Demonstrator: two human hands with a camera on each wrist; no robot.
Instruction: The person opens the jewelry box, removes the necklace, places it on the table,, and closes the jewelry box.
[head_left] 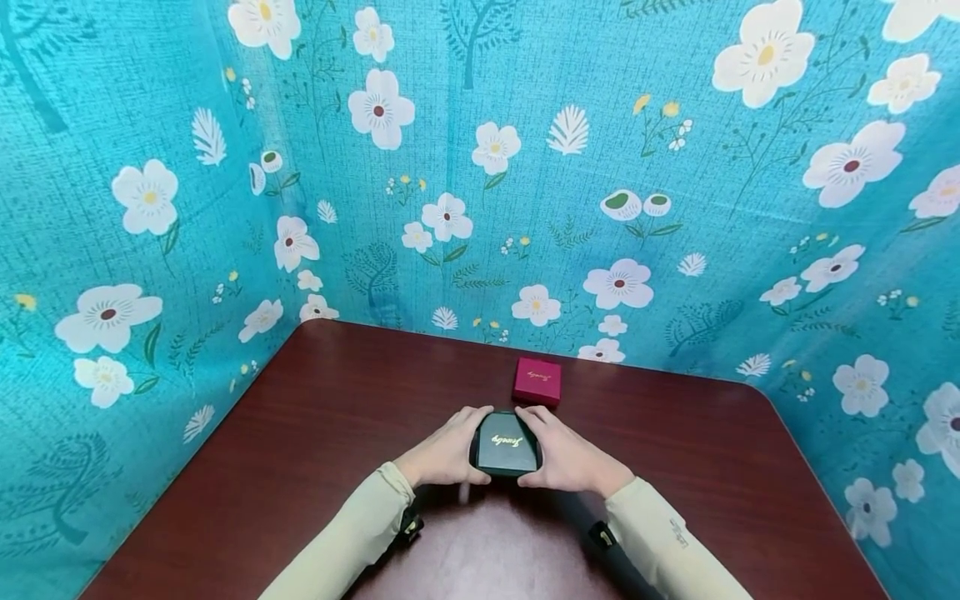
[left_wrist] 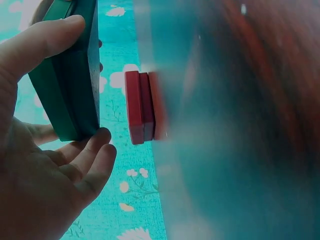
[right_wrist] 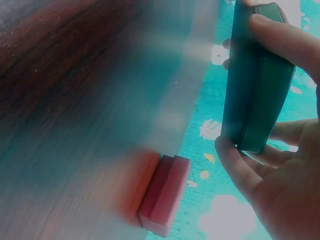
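A dark green jewelry box (head_left: 507,446) with gold lettering on its lid is held between both hands, raised off the table. My left hand (head_left: 452,446) grips one side, its thumb (left_wrist: 62,32) on the near face and its fingers underneath and behind. On the other side my right hand (head_left: 566,450) grips it the same way, thumb (right_wrist: 277,35) on the near face. The lid looks closed in all views. Beyond the hands, a red jewelry box (head_left: 537,381) with gold lettering sits on the table, apart from both hands and closed.
The glossy dark reddish-brown table (head_left: 337,400) stretches to both sides of the hands. Turquoise cloth (head_left: 465,167) printed with white flowers hangs behind the table and along its left and right sides. Dark straps with small devices (head_left: 408,527) are at both wrists.
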